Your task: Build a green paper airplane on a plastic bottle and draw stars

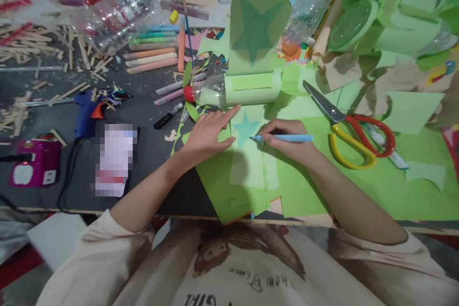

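My right hand [289, 141] is closed round a light blue felt-tip pen [296, 138], its tip at the right edge of a blue-green star [245, 129]. The star is coloured on a pale green sheet of paper [247, 169] lying over brighter green paper. My left hand [211, 134] rests flat with fingers apart, at the sheet's left side. Just beyond lies a clear plastic bottle [211, 92] with a red cap, wrapped in pale green paper. Behind it a rounded green paper piece [260, 28] bears a darker star.
Large scissors [344, 124] with red and yellow handles lie right. Left are a blue glue gun [86, 110], a phone [115, 160] and a purple box [36, 162] with a cable. Several felt-tip pens [154, 52], wood sticks and plastic bottles crowd the back.
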### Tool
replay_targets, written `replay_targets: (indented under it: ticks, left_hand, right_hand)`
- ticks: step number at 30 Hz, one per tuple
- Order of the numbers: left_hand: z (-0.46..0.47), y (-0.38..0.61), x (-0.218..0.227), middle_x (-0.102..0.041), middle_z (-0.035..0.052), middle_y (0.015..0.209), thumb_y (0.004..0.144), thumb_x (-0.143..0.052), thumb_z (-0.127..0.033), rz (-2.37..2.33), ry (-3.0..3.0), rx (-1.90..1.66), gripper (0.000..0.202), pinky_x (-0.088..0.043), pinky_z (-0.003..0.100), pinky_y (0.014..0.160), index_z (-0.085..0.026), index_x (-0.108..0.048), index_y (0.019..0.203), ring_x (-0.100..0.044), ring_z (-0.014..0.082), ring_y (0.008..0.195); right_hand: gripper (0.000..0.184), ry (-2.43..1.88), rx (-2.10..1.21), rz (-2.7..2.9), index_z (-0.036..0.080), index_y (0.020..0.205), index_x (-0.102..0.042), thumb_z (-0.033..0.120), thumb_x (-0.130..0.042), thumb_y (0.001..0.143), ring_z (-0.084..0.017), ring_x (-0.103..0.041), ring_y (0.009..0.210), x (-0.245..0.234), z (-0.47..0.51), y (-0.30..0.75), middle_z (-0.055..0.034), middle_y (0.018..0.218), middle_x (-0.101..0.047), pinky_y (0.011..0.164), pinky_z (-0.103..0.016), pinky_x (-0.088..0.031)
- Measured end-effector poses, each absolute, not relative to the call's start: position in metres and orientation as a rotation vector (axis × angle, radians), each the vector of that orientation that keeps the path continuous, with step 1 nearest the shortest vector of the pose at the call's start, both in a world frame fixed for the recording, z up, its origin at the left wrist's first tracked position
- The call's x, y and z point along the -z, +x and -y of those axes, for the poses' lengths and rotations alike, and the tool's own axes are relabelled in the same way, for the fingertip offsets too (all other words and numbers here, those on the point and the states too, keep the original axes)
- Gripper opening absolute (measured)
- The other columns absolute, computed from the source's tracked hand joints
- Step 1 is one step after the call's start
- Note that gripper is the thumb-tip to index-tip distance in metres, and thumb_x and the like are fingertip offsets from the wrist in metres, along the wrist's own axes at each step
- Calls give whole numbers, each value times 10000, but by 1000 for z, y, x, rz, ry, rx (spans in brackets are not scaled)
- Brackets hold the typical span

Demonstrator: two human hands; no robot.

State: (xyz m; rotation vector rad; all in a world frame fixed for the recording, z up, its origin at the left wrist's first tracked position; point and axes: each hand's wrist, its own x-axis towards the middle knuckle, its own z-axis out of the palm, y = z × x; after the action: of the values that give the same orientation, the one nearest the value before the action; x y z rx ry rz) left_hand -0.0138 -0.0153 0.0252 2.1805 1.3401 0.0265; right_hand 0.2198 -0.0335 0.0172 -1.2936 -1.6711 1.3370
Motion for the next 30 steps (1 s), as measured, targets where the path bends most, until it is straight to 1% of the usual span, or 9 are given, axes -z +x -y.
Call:
replay_targets:
  ticks: [5, 10, 14, 18, 23, 28, 30]
  left_hand:
    - [15, -13, -26, -634, 59, 1048, 918, -573, -368, -1364, 2171, -7, 714, -412, 374, 983, -257, -316, 1576, -580, 262, 981]
    - [16, -14, -27, -634, 54, 1048, 925, -566, -357, -1350, 2158, -27, 706, -410, 385, 996, -265, -311, 1577, -576, 258, 981]
    - [16, -14, -25, -637, 52, 1036, 922, -567, -370, -1340, 2171, -56, 708, -421, 386, 976, -270, -311, 1575, -577, 261, 978]
    - [16, -14, -26, -632, 50, 1033, 919, -567, -361, -1347, 2165, -38, 708, -425, 382, 966, -276, -312, 1575, -575, 259, 971]
    - [15, -13, -27, -625, 51, 1032, 917, -580, -358, -1355, 2147, -15, 723, -417, 378, 981, -260, -309, 1580, -572, 256, 976]
    - [16, -13, -27, -632, 51, 1048, 917, -575, -354, -1356, 2152, -18, 712, -405, 385, 1000, -266, -320, 1575, -573, 257, 986]
    - [16, -13, -26, -635, 52, 1047, 915, -573, -353, -1356, 2164, -32, 711, -407, 380, 991, -269, -322, 1574, -574, 258, 985]
  right_hand:
    - [239, -1360, -1293, 1668, 225, 610, -615, 397, -676, 765, -150, -517, 542, -18, 33, 218, -4, 577, -622, 527, -292, -385]
    - [177, -1354, -1229, 1653, 218, 600, -620, 330, -644, 736, -154, -542, 540, -17, 31, 218, -6, 578, -641, 535, -295, -397]
    - [150, -1336, -1204, 1640, 213, 600, -620, 284, -635, 731, -153, -545, 535, -17, 32, 219, -6, 566, -635, 522, -285, -390]
    - [165, -1332, -1198, 1654, 208, 606, -621, 294, -634, 747, -144, -536, 540, -17, 33, 219, -2, 574, -631, 531, -283, -391]
    - [200, -1280, -1292, 1752, 210, 628, -628, 330, -633, 787, -144, -522, 527, -19, 34, 218, 0, 572, -616, 527, -290, -402]
    - [186, -1339, -1161, 1681, 215, 602, -603, 301, -622, 766, -154, -538, 525, -20, 34, 217, -3, 563, -629, 521, -292, -396]
    - [182, -1344, -1159, 1675, 216, 600, -601, 300, -618, 761, -152, -530, 520, -20, 34, 217, -1, 558, -622, 515, -289, -390]
